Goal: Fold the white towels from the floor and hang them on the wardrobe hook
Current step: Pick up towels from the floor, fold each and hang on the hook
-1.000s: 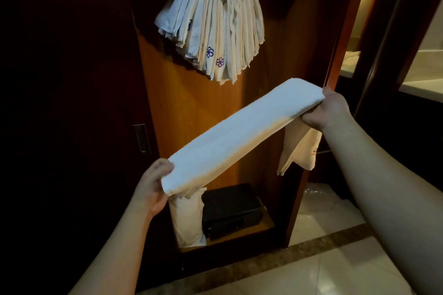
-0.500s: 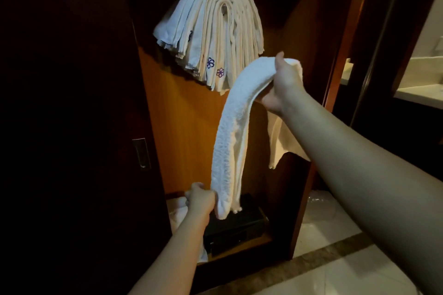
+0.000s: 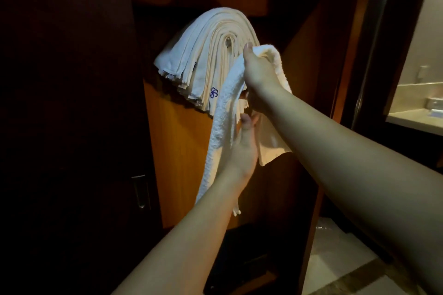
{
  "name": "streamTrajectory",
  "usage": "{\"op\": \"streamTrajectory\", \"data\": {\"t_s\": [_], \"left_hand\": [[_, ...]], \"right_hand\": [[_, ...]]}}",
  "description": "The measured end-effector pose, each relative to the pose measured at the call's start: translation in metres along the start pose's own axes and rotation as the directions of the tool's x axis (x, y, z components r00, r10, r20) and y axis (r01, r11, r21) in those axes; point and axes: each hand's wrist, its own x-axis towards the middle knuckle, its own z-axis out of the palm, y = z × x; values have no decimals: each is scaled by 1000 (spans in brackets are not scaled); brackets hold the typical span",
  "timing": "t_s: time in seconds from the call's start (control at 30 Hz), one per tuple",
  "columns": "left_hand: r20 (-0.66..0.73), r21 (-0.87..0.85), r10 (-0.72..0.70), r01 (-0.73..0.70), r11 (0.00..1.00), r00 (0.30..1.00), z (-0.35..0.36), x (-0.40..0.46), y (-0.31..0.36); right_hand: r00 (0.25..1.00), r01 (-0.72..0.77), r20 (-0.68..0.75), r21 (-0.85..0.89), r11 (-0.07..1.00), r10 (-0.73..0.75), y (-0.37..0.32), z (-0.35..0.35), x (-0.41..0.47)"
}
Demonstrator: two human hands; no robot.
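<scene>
One head-worn camera here, looking forward and slightly down along both outstretched forearms, straight into the open wardrobe (image 3: 182,175). It sits close, with the hanging towel stack (image 3: 206,60) filling the centre and floor tiles (image 3: 340,268) lower right.

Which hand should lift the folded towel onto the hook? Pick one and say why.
Right. The right hand grips the folded towel at its top, beside the hanging towels; the left hand holds it lower down.
</scene>
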Motion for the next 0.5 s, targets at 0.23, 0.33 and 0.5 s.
{"op": "streamTrajectory", "data": {"t_s": [0.23,0.33,0.5], "left_hand": [[-366,128,107,-64,990,924,-41,67,25],[-287,-36,-16,5,999,958,-47,88,30],[-299,-202,-142,83,976,944,-69,119,41]], "right_hand": [[997,69,-47,82,994,-66,-30,-2,31],[990,113,-89,11,994,-111,-31,-6,47],[956,203,-126,-361,910,-264,-23,-19,71]]}}
